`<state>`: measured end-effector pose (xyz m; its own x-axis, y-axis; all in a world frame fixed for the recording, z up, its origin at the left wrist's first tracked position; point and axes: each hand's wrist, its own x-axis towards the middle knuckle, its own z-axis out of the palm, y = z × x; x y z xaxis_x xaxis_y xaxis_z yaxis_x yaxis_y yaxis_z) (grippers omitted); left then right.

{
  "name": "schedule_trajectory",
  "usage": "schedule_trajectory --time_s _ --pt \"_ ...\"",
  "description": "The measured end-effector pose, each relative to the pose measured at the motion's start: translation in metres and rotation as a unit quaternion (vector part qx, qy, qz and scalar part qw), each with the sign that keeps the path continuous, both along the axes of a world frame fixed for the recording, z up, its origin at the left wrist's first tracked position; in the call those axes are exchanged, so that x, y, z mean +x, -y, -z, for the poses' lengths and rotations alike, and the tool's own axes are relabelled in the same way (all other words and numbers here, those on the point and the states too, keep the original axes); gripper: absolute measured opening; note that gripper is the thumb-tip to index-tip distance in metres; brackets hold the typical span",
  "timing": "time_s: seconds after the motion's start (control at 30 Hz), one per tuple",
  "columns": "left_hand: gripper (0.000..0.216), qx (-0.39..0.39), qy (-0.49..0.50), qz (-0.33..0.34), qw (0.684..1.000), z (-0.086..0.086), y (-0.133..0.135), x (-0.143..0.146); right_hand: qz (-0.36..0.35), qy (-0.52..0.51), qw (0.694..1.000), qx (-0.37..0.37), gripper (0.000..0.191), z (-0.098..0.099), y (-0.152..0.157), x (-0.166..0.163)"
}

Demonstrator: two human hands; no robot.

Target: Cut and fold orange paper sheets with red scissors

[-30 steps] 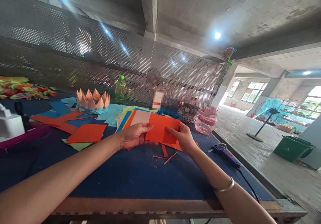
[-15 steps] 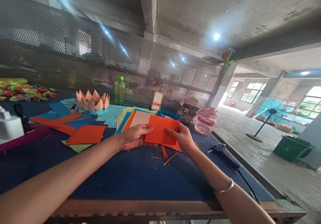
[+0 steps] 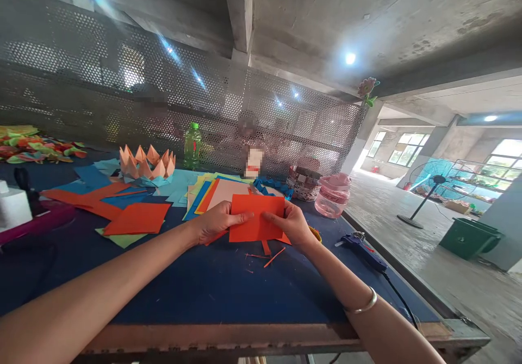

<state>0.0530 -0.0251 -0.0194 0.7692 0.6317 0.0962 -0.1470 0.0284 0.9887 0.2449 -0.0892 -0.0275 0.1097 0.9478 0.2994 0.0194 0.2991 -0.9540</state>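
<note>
An orange sheet of paper (image 3: pixel 255 231) is held upright between my hands, above the blue tabletop (image 3: pixel 196 293). My left hand (image 3: pixel 216 224) grips its left edge, thumb lying across the front. At the right edge my right hand (image 3: pixel 296 225) pinches it, the thumb also on the front and the other fingers behind. Below the sheet lie an orange strip (image 3: pixel 266 248) and several thin offcuts (image 3: pixel 275 257). Just behind my hands is a stack of coloured paper sheets (image 3: pixel 228 190), partly covered by the held sheet.
A blue glue gun (image 3: pixel 365 251) with a cord lies right. Behind it stand a pink-tinted jar (image 3: pixel 332 198) and a woven basket (image 3: pixel 304 182). Left are loose orange sheets (image 3: pixel 136 219), a folded-paper ring (image 3: pixel 147 163) and a green-capped bottle (image 3: pixel 192 146). A perforated screen (image 3: pixel 220 103) runs along the back.
The orange sheet has shifted slightly left and down and now hangs more level. My left thumb reaches further across it. The view has turned a little.
</note>
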Motion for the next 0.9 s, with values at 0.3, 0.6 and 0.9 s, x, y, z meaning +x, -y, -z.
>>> schedule_trajectory --time_s 0.3,0.6,0.9 --pt "0.031 0.117 -0.067 -0.023 0.991 -0.007 0.004 -0.004 0.005 0.024 1.000 0.002 0.037 0.001 -0.001 0.001" --pt "0.025 0.091 -0.061 0.002 0.994 -0.007 0.004 -0.005 -0.025 0.070 0.997 0.001 0.037 0.000 0.001 0.003" --pt "0.030 0.066 -0.090 -0.058 0.992 0.000 -0.007 -0.005 0.035 0.148 0.988 0.023 0.034 -0.008 -0.005 0.021"
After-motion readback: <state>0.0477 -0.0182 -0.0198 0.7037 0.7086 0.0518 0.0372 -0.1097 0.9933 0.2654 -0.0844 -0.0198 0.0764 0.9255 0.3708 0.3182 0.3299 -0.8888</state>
